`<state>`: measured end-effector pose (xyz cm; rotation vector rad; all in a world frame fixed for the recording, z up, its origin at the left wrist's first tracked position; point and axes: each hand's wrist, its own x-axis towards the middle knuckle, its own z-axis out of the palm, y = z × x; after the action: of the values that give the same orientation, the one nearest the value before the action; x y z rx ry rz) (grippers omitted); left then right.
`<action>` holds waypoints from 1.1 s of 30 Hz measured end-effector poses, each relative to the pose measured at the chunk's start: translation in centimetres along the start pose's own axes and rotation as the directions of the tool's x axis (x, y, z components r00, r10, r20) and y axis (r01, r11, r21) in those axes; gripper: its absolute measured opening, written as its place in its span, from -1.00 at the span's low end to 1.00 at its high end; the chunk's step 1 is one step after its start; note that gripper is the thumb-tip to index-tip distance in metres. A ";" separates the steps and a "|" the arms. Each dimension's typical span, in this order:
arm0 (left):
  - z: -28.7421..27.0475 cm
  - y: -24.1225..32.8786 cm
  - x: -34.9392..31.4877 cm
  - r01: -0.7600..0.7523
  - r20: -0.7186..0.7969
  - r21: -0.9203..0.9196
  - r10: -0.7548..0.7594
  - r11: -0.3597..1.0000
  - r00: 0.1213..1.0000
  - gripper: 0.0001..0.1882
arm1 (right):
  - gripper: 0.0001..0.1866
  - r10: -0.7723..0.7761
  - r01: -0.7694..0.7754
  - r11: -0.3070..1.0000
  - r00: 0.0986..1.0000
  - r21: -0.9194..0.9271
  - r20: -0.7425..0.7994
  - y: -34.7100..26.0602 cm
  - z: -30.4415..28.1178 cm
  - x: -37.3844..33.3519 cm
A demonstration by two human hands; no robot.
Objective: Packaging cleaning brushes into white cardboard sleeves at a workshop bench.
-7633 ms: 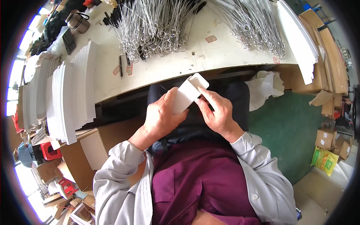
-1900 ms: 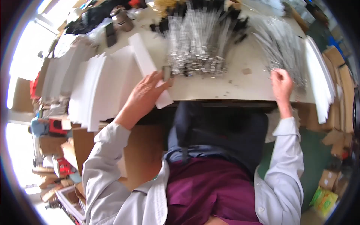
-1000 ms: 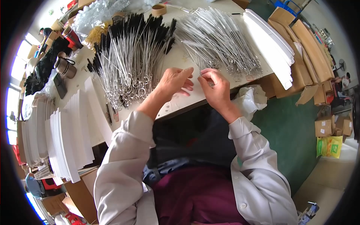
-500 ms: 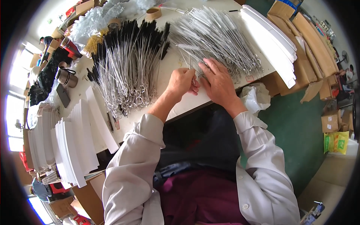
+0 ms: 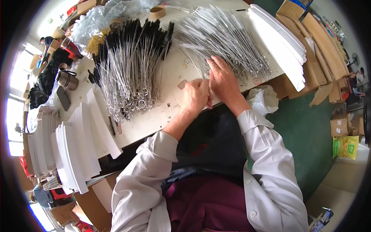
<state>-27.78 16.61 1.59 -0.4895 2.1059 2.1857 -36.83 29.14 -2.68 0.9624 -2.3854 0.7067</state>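
Observation:
My left hand point(image 5: 196, 95) is closed over the near table edge, its fingers curled in. Thin wires reach toward its fingertips, but what lies in its grip is hidden. Beside it, almost touching, my right hand point(image 5: 225, 80) has its fingers stretched out, just at the near end of a pile of white-bristled wire brushes point(image 5: 220, 36). One white brush point(image 5: 193, 46) sticks out to the left of that pile. To the left lies a big heap of black-bristled wire brushes point(image 5: 131, 69), their wire loops toward me. A small pinkish clear piece point(image 5: 182, 84) rests by my left hand.
White folded card strips point(image 5: 75, 147) stand at the left, and more white strips point(image 5: 278, 38) lie at the right. A tape roll point(image 5: 157, 12), a steel flask point(image 5: 67, 79) and plastic wrap point(image 5: 96, 33) sit toward the back. A plastic bag point(image 5: 263, 99) hangs at the front edge.
My left hand has moved toward me and right, uncovering the small pinkish piece on the table. My right hand has shifted slightly and sits closer against the left.

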 end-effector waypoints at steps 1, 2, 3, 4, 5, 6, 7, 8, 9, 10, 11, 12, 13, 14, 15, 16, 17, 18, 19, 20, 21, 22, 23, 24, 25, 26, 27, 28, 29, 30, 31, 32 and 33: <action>0.4 -0.3 -1.0 -0.023 0.013 -0.017 0.024 1.000 1.000 -0.57 | -0.61 -0.002 0.002 1.000 1.000 0.004 0.000 0.1 0.1 0.1; 0.6 -0.4 -1.9 -0.018 0.047 -0.021 0.019 1.000 0.999 -0.57 | -0.61 -0.004 0.004 1.000 1.000 0.012 -0.005 0.2 -0.1 0.1; 0.8 -0.7 -2.9 -0.035 0.078 -0.010 0.036 0.999 0.996 -0.57 | -0.61 -0.005 0.006 1.000 1.000 0.019 -0.010 0.3 -0.1 0.2; 0.8 -1.0 -4.1 -0.053 0.107 0.003 0.053 0.999 0.993 -0.57 | -0.61 -0.006 0.006 1.000 1.000 0.021 -0.012 0.3 0.0 0.2; 0.6 -1.0 -5.2 -0.055 0.105 0.005 0.054 0.998 0.993 -0.57 | -0.61 0.002 -0.002 1.000 1.000 0.005 -0.007 0.4 0.3 0.3; 0.0 -0.9 -6.5 -0.011 0.091 -0.035 0.014 0.999 0.996 -0.57 | -0.61 0.010 -0.010 1.000 1.000 -0.012 -0.002 0.5 0.4 0.3; -0.7 -1.0 -7.6 0.032 0.082 -0.079 -0.025 0.996 0.996 -0.56 | -0.60 0.037 -0.037 0.999 0.999 -0.015 0.009 0.3 0.4 0.3; -1.8 -1.0 -8.8 0.038 0.079 -0.064 -0.033 0.997 0.996 -0.56 | -0.60 0.036 -0.036 0.999 0.999 -0.013 0.007 0.3 0.4 0.3; -2.6 -0.7 -9.9 0.029 0.090 -0.039 -0.025 0.999 0.996 -0.56 | -0.61 0.037 -0.037 0.999 0.999 -0.017 0.006 0.3 0.4 0.3; -3.3 -0.3 -11.3 0.018 0.094 -0.015 -0.017 1.000 0.995 -0.55 | -0.61 0.031 -0.031 0.999 0.999 -0.016 0.006 0.1 0.6 0.4; -3.4 -0.2 -12.3 0.014 0.091 -0.014 -0.013 1.000 0.996 -0.55 | -0.61 0.034 -0.034 0.999 0.999 -0.017 0.017 0.2 0.4 0.4; -3.5 -0.3 -13.4 0.028 0.131 -0.038 -0.023 0.999 0.991 -0.55 | -0.61 0.031 -0.031 0.999 0.999 -0.015 0.014 0.2 0.5 0.5; -3.5 -0.3 -14.5 0.041 0.173 -0.063 -0.030 0.997 0.984 -0.55 | -0.60 0.028 -0.027 0.999 0.999 -0.038 0.020 0.3 0.5 0.5; -3.7 0.3 -16.0 0.011 0.220 -0.008 -0.009 1.000 0.975 -0.58 | -0.60 0.026 -0.024 0.998 0.999 -0.060 0.027 0.4 0.5 0.4; -3.9 0.0 -17.3 -0.005 0.249 -0.018 0.010 1.000 0.969 -0.59 | -0.60 0.024 -0.023 0.998 0.999 -0.060 0.026 0.5 0.5 0.4; -4.4 -0.2 -18.5 -0.020 0.270 -0.027 0.026 0.999 0.963 -0.60 | -0.60 0.020 -0.018 0.998 1.000 -0.061 0.022 0.4 0.7 0.7; -4.9 -0.2 -19.2 -0.020 0.263 -0.026 0.026 0.999 0.965 -0.60 | -0.59 0.014 -0.013 0.998 1.000 -0.061 0.018 0.3 0.8 0.9; -5.4 -0.3 -19.8 -0.031 0.223 -0.024 0.036 0.999 0.974 -0.59 | -0.59 0.009 -0.008 0.998 1.000 -0.055 0.018 0.3 0.7 1.0; -5.9 -0.5 -20.4 -0.037 0.184 -0.025 0.041 0.999 0.982 -0.57 | -0.60 0.004 -0.004 0.999 1.000 -0.043 -0.006 0.3 0.4 1.0; -6.3 -0.3 -20.5 -0.035 0.169 -0.018 0.038 0.999 0.985 -0.56 | -0.61 -0.001 0.000 1.000 0.999 -0.031 -0.032 0.4 0.0 1.0; -6.5 -0.3 -20.6 -0.069 0.163 -0.007 0.069 0.998 0.984 -0.56 | -0.63 -0.021 0.019 0.999 0.997 -0.036 -0.077 0.7 0.2 0.6; -6.9 -0.2 -20.6 -0.107 0.153 0.007 0.104 0.994 0.983 -0.56 | -0.63 -0.030 0.028 0.999 0.997 -0.027 -0.076 0.4 -0.1 0.5; -7.2 -0.2 -20.5 -0.107 0.142 0.007 0.105 0.994 0.984 -0.56 | -0.64 -0.079 0.078 0.997 0.992 -0.012 -0.098 0.0 -0.6 0.3; -7.4 -0.3 -20.4 -0.138 0.158 0.002 0.136 0.990 0.978 -0.56 | -0.64 -0.125 0.126 0.992 0.985 0.000 -0.121 -0.2 -1.1 0.0; -7.7 -0.4 -20.3 -0.164 0.168 -0.003 0.162 0.987 0.972 -0.56 | -0.64 -0.194 0.189 0.981 0.965 -0.044 -0.178 -0.8 -1.7 -0.2; -8.0 -0.5 -20.1 -0.156 0.158 -0.007 0.155 0.988 0.975 -0.56 | -0.64 -0.197 0.193 0.980 0.966 -0.035 -0.169 -2.1 -2.9 -0.6; -8.2 -0.6 -20.0 -0.155 0.208 -0.022 0.156 0.988 0.966 -0.56 | -0.62 0.036 -0.023 0.949 0.999 0.313 -0.036 -3.7 -4.6 -1.3; -8.4 -0.6 -20.1 -0.149 0.249 -0.031 0.152 0.988 0.956 -0.56 | -0.60 0.213 -0.274 0.758 0.962 0.592 0.173 -5.2 -6.0 -1.8; -8.5 -0.8 -19.7 -0.133 0.289 -0.032 0.136 0.991 0.948 -0.55 | -0.52 0.153 -0.408 0.429 0.912 0.806 0.380 -5.9 -7.3 -2.2; -8.6 -1.0 -19.4 -0.099 0.333 -0.054 0.112 0.994 0.936 -0.56 | -0.46 0.014 -0.543 -0.055 0.838 0.838 0.545 -6.7 -7.7 -3.3; -8.6 -1.2 -18.9 -0.043 0.388 -0.081 0.071 0.996 0.919 -0.56 | -0.44 -0.014 -0.593 -0.119 0.803 0.797 0.595 -8.3 -8.5 -3.9; -8.6 -1.5 -18.6 0.013 0.439 -0.106 0.034 0.994 0.898 -0.56 | -0.43 -0.050 -0.638 -0.181 0.766 0.748 0.641 -10.1 -9.4 -4.1; -8.5 -2.2 -18.3 0.061 0.458 -0.162 0.021 0.985 0.889 -0.57 | -0.47 -0.016 -0.627 -0.160 0.774 0.762 0.633 -11.3 -9.6 -4.3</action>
<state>-8.31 11.51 4.35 0.0101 1.6659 2.2057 -23.62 30.06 5.24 0.9283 -2.0295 3.1938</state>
